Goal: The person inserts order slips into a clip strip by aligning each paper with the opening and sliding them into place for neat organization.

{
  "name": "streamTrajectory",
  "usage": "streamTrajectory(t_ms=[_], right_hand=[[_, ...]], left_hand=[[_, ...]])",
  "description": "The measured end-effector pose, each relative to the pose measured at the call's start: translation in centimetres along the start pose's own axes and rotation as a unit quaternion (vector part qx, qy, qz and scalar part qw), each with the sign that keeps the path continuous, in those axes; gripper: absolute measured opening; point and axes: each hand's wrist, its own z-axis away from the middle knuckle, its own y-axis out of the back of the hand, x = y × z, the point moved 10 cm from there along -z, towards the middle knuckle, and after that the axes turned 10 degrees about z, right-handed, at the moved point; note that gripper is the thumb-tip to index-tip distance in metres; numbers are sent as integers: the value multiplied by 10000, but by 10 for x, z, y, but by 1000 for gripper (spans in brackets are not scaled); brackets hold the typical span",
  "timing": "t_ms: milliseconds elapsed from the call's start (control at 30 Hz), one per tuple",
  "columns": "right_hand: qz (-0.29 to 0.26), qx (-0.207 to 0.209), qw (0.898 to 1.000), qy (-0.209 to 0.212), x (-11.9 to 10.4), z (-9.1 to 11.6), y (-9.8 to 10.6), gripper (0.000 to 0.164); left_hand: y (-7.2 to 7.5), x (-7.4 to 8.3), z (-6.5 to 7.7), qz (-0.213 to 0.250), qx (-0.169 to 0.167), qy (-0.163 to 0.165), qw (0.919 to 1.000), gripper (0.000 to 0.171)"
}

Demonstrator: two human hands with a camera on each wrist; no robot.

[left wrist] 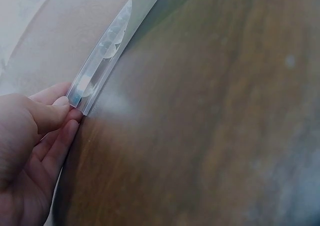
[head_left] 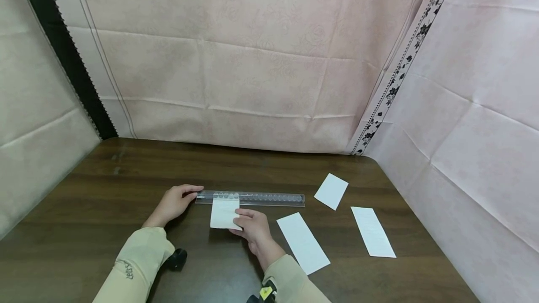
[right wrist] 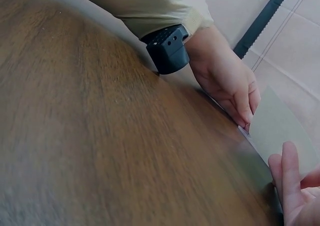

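So there's a small white rectangular sheet of paper just in front of this person, its far edge at a clear plastic ruler, and the ruler's printed circles show across that edge. The paper tilts up off the tabletop.

The right hand has a narrow pinch on the paper's right side, near the bottom corner. The left hand pinches the ruler's left end, thumb on top, fingers underneath, also a pretty narrow grip.

Off to the right lie three more bits: a short white paper rectangle just past the ruler's right end, a long white paper strip near the right forearm, and a second white paper strip furthest right. All of it's on a dark brown wood-grain table.

Both arms have pale beige sleeves, with a chunky black wrist camera at the left cuff. Behind the table hangs a creased pale pink cloth, and to the right there's a black floral border running down the fabric.
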Motion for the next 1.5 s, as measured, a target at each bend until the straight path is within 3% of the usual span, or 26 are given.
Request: streamTrajectory(t_ms=[533, 1500], right_hand=[[51, 46, 9997, -242, 6, -4, 5, 25], [122, 29, 9997, -222, 4, -3, 12, 26]], left_hand=[[0, 0, -2, -61, 11, 17, 10000, 27], [1, 0, 0, -20, 16, -6, 10000, 27]])
